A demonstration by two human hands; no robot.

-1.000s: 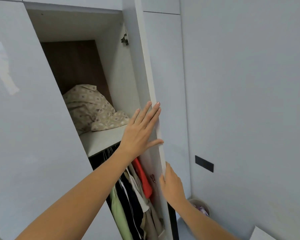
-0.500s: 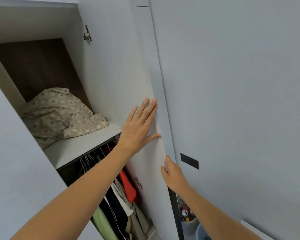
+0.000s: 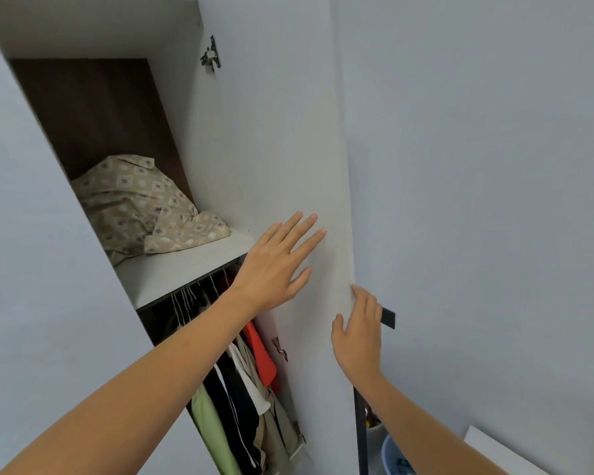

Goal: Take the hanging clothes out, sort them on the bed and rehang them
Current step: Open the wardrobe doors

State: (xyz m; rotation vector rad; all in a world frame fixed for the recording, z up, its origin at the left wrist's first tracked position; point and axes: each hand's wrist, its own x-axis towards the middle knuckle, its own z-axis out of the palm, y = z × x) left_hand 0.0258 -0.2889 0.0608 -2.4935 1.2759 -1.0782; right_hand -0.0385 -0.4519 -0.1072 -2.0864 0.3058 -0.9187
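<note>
The wardrobe door [image 3: 271, 149] stands swung open to the right, its inner face toward me. My left hand [image 3: 275, 265] lies flat against that inner face with fingers spread. My right hand [image 3: 357, 334] touches the door's outer edge with fingers straight. Below the shelf, several clothes [image 3: 240, 399] hang close together on a rail: a green one, black ones with white stripes, a white one, beige ones and a red one [image 3: 259, 354]. Their hanger hooks [image 3: 186, 296] show under the shelf edge. The lower parts of the clothes are cut off by the frame.
A crumpled beige patterned cloth [image 3: 141, 207] lies on the white shelf [image 3: 182, 269] above the rail. A closed glossy door [image 3: 42, 303] is on the left, a plain wall [image 3: 477, 200] with a black switch plate [image 3: 388, 318] on the right. A blue bin [image 3: 396, 457] stands low by the wall.
The door has swung further open to the right. Both hands followed it, and my right hand shifted from curling round the edge to touching it with straight fingers.
</note>
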